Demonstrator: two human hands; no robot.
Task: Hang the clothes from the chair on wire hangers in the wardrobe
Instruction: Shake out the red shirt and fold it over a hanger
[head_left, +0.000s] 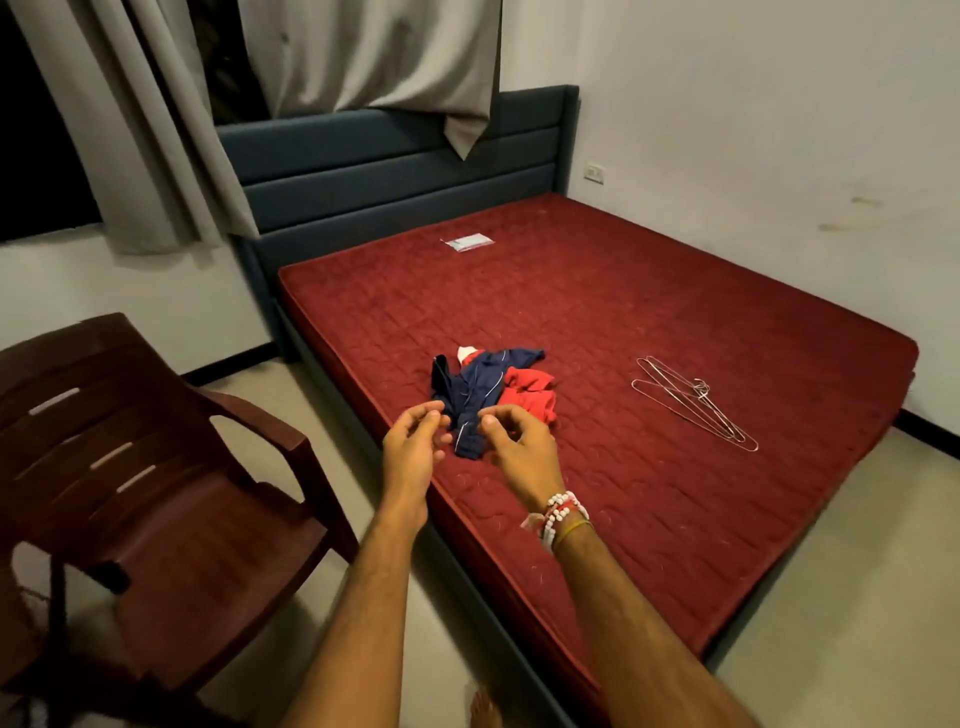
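Altogether, left hand (415, 444), right hand (519, 447), one clothes heap (493, 382), one chair (166, 525)

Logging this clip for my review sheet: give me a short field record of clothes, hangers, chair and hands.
clothes: navy and red heap on the mattress
wire hangers: on the mattress, right of clothes, apart
chair: left of the bed
left hand: over heap's near end, loosely curled, empty
right hand: same, beside it
wardrobe: not in view
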